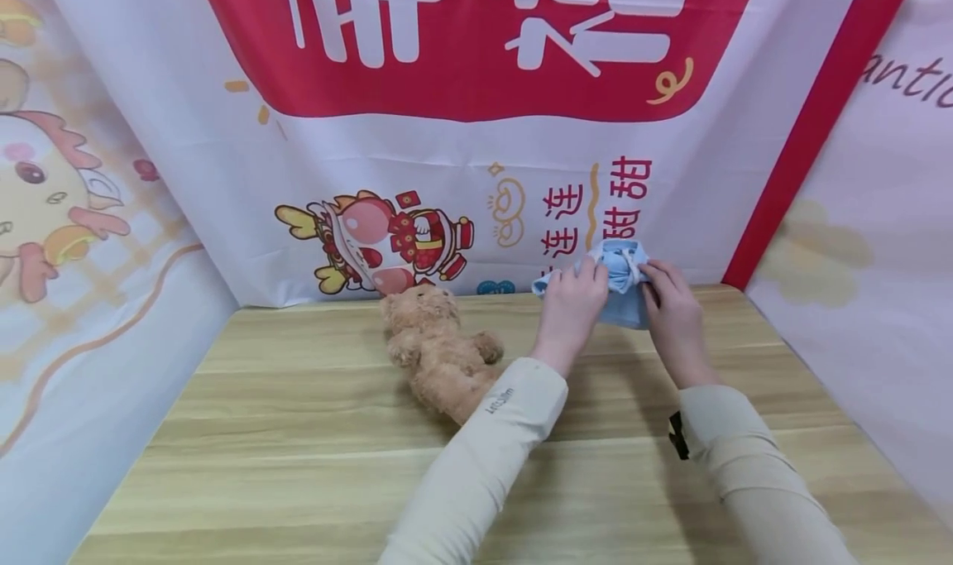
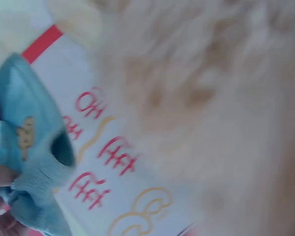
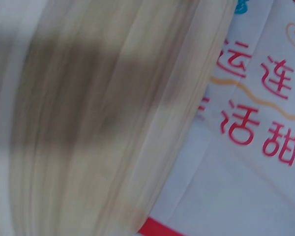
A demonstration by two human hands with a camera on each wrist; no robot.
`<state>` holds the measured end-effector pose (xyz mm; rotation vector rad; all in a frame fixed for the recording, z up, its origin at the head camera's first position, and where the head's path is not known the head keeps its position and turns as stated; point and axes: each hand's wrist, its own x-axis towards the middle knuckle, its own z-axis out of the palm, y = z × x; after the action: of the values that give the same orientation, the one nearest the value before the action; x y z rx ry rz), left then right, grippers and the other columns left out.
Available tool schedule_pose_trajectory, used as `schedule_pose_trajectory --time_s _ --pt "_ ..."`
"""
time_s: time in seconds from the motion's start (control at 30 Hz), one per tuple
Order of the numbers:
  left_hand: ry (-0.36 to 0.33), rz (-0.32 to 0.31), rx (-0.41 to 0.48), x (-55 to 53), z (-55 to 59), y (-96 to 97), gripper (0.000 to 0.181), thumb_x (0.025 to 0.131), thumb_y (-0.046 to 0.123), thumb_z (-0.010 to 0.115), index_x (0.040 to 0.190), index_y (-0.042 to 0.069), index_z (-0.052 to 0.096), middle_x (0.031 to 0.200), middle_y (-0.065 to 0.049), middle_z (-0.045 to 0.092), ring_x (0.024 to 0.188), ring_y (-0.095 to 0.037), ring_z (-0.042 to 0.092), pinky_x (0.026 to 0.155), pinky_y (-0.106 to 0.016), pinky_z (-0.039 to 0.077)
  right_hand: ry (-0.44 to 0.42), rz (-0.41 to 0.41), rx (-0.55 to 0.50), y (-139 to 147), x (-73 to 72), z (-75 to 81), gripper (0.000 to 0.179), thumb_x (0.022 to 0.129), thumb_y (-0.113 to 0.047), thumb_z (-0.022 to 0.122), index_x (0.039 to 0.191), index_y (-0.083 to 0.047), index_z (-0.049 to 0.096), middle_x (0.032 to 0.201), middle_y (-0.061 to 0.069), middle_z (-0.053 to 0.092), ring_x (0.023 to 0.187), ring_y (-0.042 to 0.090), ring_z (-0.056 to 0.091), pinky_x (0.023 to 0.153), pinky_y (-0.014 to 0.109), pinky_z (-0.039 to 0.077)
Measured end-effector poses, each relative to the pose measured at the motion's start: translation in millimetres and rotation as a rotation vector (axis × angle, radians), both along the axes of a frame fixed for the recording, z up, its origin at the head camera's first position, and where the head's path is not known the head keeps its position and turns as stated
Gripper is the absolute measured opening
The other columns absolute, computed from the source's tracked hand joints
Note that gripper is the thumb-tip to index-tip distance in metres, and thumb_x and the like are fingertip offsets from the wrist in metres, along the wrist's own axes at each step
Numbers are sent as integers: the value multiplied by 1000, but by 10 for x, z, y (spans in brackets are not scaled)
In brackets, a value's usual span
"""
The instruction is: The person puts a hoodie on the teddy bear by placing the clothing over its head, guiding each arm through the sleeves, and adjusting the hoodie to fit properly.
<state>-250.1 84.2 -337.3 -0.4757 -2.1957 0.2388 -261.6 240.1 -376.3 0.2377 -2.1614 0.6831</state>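
Observation:
A small light-blue cloth garment [image 1: 624,288] with a white tie or strap is held up off the table near its back edge. My left hand [image 1: 573,304] grips its left side with curled fingers. On the opposite side, my right hand [image 1: 673,313] pinches the cloth between thumb and fingers. In the left wrist view the garment [image 2: 37,142] shows a small tan motif and a dark opening at one end. A brown teddy bear [image 1: 439,350] lies on its back to the left of my hands, its lower part hidden behind my left sleeve.
The wood-grain table [image 1: 298,449] ends at a white and red printed cloth [image 1: 476,151] hanging behind it. Printed hangings also stand at the left and right sides. Blurred pale fur [image 2: 187,88] fills much of the left wrist view.

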Motion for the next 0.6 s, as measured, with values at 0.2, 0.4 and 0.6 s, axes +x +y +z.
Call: schedule_pose_trajectory --time_s 0.2,0.4,0.6 --pt "-96 27 54 91 241 -120 21 91 22 59 112 22 65 105 6 66 83 -9 65 70 -22 51 18 20 -46 -243 -71 67 26 90 1 60 116 3 64 117 20 61 111 36 60 95 47 50" --pt "-124 76 71 117 317 -364 19 92 19 58 108 21 67 104 5 66 83 -11 64 68 -23 50 13 76 -45 -507 -141 78 27 89 1 61 116 4 64 118 21 61 114 36 58 98 46 49" --pt "-299 109 83 149 357 -610 21 92 15 56 111 15 64 103 0 65 84 -16 65 72 -27 52 -45 138 -40 -759 -195 16 28 87 3 64 115 7 64 117 23 61 112 39 59 98 47 48"
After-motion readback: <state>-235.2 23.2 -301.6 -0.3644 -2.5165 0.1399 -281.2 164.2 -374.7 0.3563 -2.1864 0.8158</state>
